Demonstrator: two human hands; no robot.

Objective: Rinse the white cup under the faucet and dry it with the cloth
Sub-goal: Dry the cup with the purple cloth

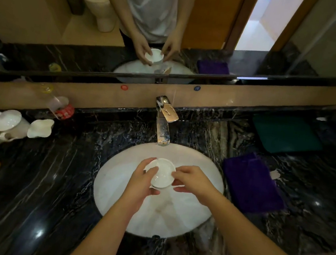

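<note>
— Location of the white cup (162,173)?
— Over the sink (200,166), below the faucet (164,124), mouth tilted up toward the camera.
— Hands?
— Left hand (142,185) grips its side; right hand (193,181) pinches the rim. Purple cloth (251,182) lies on the table.

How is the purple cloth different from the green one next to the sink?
The purple cloth lies close beside the sink, while the green cloth sits farther back, near the wall. The purple cloth looks rumpled, with uneven edges; the green cloth looks smooth and neatly squared. The purple one is turned at an angle; the green one sits straighter. Both lie flat on the dark counter, to the right of the faucet, and no hand touches either.
</note>
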